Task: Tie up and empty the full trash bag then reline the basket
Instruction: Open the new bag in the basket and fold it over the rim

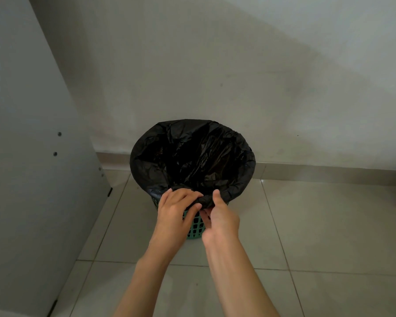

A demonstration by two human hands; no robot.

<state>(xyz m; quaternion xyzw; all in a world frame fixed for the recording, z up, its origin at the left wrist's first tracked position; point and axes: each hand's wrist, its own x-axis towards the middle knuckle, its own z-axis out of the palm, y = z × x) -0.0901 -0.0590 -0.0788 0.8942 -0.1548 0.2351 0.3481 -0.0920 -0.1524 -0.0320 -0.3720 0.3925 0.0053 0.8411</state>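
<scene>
A green lattice basket (196,226) stands on the tiled floor (306,225) close to the wall (215,65), with a grey cabinet panel (28,156) to the basket's left. Only a small patch of the basket's openwork side shows, low on the near face; the rest is covered by the bag or blocked by the two hands in front of it.

A black trash bag (192,156) lines the basket, its edge folded outward over the rim all the way round. The inside of the bag is a dark, crinkled hollow with a few glossy creases; whether anything lies at the bottom cannot be made out.

Both hands meet at the near part of the rim. The left hand (176,207) is curled over the folded edge, fingers bent around a gathered bunch of black plastic. The right hand (220,216) is just beside it, thumb raised against the bag's fold and fingers tucked under the same bunch, so their tips are partly hidden. Each hand is closed on the bag's edge rather than spread. Exactly how the plastic between them is wound or knotted is too dark to tell.

Both bare forearms run down to the bottom of the view and are cut off there.
</scene>
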